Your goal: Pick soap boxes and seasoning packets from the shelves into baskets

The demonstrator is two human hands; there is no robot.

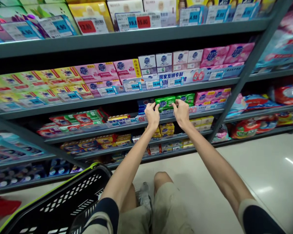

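Both my arms reach forward to a middle shelf. A green soap pack [165, 103] with blue and white print lies there between my hands. My left hand [152, 115] pinches its left end, fingers curled. On its right end my right hand [181, 113] closes with thumb and fingers. The pack's underside is hidden, so I cannot tell whether it is lifted off the shelf. Just behind my right hand sits a second green soap pack [188, 98]. Dark blue packs [144, 104] stand beside my left hand, and pink soap packs [211, 97] lie farther right.
A grey shelf edge [127, 95] with price tags runs above my hands. Soap boxes [167, 129] fill the shelves below. A black shopping basket [63, 198] with a lime rim stands at lower left. Bagged goods [254, 122] are on the right shelves, above pale floor [258, 169].
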